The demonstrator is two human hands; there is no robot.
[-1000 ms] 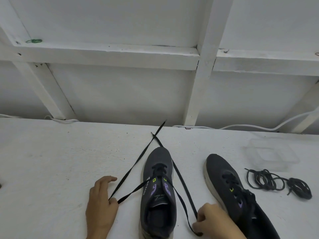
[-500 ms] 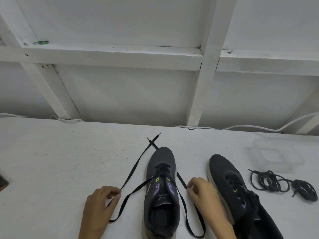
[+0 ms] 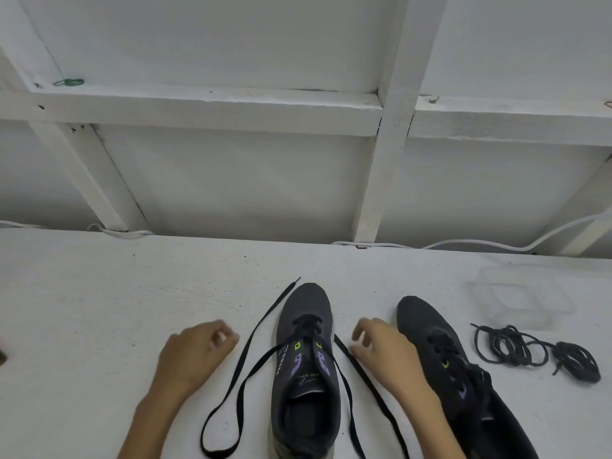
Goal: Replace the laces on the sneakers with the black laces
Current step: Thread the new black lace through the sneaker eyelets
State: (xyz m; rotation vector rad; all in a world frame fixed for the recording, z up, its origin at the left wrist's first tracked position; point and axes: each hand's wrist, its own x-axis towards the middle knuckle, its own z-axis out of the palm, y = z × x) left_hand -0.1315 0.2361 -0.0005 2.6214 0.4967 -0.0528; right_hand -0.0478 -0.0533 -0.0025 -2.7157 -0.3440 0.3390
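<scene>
The half-laced sneaker sits on the counter between my hands. My left hand is loosely curled, holding nothing, beside the black lace; my right hand touches its other strand, grip unclear.

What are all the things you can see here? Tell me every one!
table: 1, white, under everything
sneakers: 2, dark grey, side by side
flat lace: 1, black, threaded through the left sneaker, ends loose
coiled laces: 2 bunches, black, right of the sneakers
plastic container: 1, clear, behind the coiled laces
cable: 2 visible stretches, white, back edge
rubber band: 1, green, beam, upper left
left hand: 1, left of the flat lace
right hand: 1, between the sneakers
</scene>
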